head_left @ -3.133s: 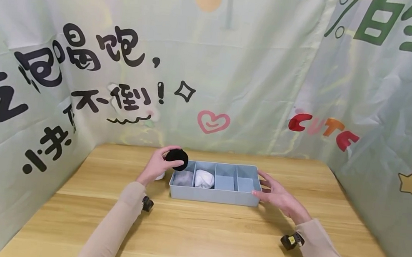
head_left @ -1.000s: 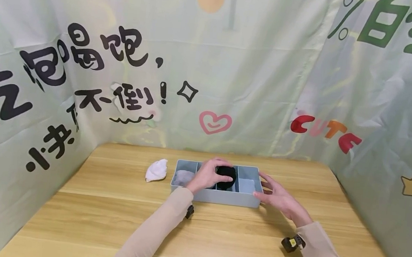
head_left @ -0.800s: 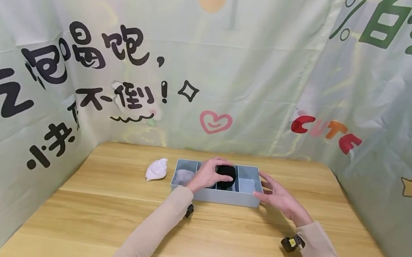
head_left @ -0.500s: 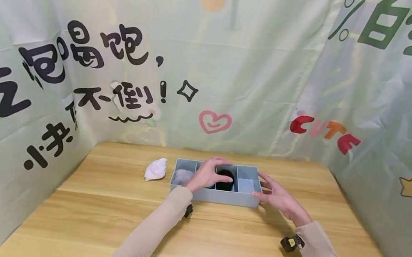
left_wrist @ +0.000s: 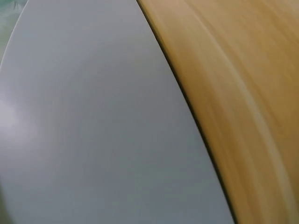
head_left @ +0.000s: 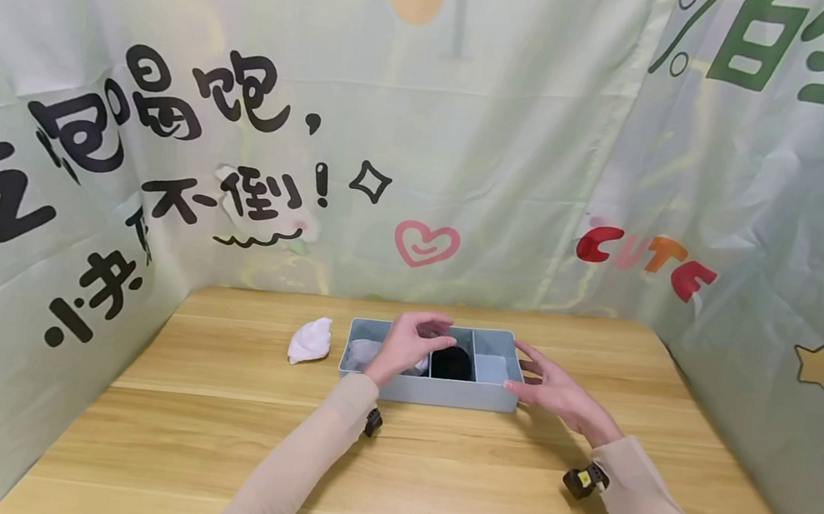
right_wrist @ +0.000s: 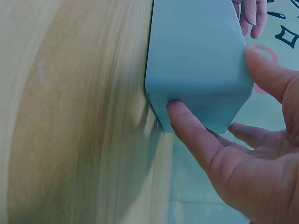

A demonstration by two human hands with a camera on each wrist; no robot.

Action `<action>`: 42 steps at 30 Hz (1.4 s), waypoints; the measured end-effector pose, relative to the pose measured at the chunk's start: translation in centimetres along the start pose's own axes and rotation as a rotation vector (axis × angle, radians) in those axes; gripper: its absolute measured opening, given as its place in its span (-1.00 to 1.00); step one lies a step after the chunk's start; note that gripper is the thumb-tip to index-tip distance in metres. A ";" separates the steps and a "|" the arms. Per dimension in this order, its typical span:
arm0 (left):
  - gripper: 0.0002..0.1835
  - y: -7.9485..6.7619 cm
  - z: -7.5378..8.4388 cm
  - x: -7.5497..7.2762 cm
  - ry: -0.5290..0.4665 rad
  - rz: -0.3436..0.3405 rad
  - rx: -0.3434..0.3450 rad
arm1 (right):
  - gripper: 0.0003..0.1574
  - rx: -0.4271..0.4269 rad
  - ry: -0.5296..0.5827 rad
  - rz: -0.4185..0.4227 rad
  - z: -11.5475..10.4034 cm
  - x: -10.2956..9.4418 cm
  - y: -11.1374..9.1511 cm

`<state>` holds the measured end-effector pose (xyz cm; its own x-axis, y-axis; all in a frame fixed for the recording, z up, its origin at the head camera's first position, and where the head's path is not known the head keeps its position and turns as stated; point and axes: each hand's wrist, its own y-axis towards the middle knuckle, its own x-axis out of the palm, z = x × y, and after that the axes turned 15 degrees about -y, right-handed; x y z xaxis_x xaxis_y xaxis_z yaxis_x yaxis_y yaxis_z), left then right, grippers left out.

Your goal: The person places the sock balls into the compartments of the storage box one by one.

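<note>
A blue-grey divided storage box (head_left: 435,392) stands near the back of the table. Behind its dividers lie a grey cloth bundle (head_left: 362,356) at the left, a white one (head_left: 419,367) partly covered by my left hand, then a black cloth ball (head_left: 452,363). My left hand (head_left: 406,344) hovers over the middle of the box, fingers bent loosely, nothing seen in them. At the right end, my right hand (head_left: 556,392) holds the box, thumb at the front corner and fingers (right_wrist: 191,126) against the end wall. The left wrist view shows only the box's plain wall (left_wrist: 103,112).
Another white cloth bundle (head_left: 310,341) lies on the wooden table (head_left: 390,464), left of the box. The rightmost compartment (head_left: 494,369) shows its bare floor. A printed curtain (head_left: 528,152) rises behind the table and along both sides.
My left hand carried the black cloth ball from the box's left end into the third compartment, let go of it and drew slightly back leftward. The right hand stayed at the box.
</note>
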<state>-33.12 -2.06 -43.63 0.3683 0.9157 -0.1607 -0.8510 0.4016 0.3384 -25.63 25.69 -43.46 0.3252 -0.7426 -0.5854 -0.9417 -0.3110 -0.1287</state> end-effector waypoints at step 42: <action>-0.66 -5.5 -0.1 -13.8 -0.008 0.266 -0.099 | 0.17 0.012 -0.006 0.002 -0.2 0.1 0.1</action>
<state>-33.56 -16.93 -43.39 0.1300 0.9890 -0.0710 -0.9504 0.1447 0.2752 -25.67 25.47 -43.38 0.3232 -0.7394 -0.5906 -0.9431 -0.3028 -0.1370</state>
